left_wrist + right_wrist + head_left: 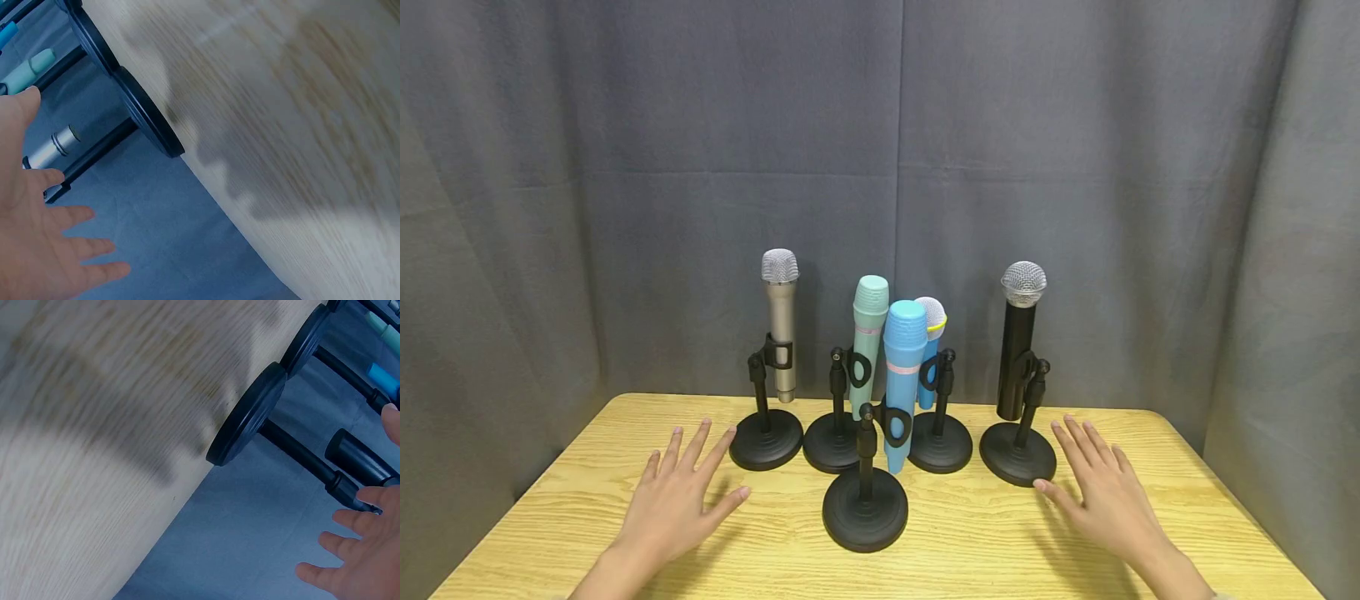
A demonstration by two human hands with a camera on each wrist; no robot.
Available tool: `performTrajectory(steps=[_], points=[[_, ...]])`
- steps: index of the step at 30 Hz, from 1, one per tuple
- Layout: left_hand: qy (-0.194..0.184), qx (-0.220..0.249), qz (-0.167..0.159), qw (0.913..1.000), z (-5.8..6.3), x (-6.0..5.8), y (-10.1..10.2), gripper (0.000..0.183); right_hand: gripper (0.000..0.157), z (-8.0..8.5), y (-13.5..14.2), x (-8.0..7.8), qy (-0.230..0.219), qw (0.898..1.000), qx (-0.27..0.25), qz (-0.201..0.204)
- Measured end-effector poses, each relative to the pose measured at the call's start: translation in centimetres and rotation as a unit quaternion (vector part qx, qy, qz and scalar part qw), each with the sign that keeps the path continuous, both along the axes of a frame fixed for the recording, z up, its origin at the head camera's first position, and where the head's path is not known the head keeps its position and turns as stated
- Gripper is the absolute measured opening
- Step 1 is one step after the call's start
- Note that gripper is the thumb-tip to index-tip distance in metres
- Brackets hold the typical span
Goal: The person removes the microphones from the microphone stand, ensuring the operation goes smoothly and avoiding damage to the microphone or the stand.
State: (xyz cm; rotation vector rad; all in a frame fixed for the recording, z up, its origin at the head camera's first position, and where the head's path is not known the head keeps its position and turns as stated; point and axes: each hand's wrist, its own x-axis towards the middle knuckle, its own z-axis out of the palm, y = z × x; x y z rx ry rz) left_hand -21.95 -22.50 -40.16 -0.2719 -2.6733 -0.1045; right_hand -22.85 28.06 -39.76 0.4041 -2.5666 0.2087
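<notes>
My left hand (673,500) hovers over the left of the table with fingers spread, holding nothing, nearest the stand of a silver-champagne microphone (782,321). On the right, my right hand (1105,492) is also spread and holds nothing, its thumb close to the base of the stand (1018,454) carrying a black microphone (1018,350) with a silver mesh head. Between them a light blue microphone (904,358) stands in the front stand (865,510). Behind it are a mint green microphone (870,312) and a blue one with a white head and yellow ring (932,321), partly hidden.
The wooden table (760,558) has rounded back corners. Grey curtains (737,125) hang behind it and at both sides. Black round-based stands, such as the one under the silver-champagne microphone (766,440), form a row near the back edge.
</notes>
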Motion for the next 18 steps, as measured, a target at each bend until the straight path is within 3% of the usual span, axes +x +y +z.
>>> performTrajectory(steps=[8, 18], points=[[0.009, -0.002, -0.022, 0.9997, -0.1, 0.0, 0.9, 0.072, 0.072, 0.2, -0.9, -0.4, 0.039, 0.999, 0.009, 0.013], [0.032, -0.004, -0.054, 0.9980, -0.4, -0.3, 1.9, 0.069, 0.068, 0.5, -2.2, -0.6, 0.052, 0.998, 0.014, 0.036]])
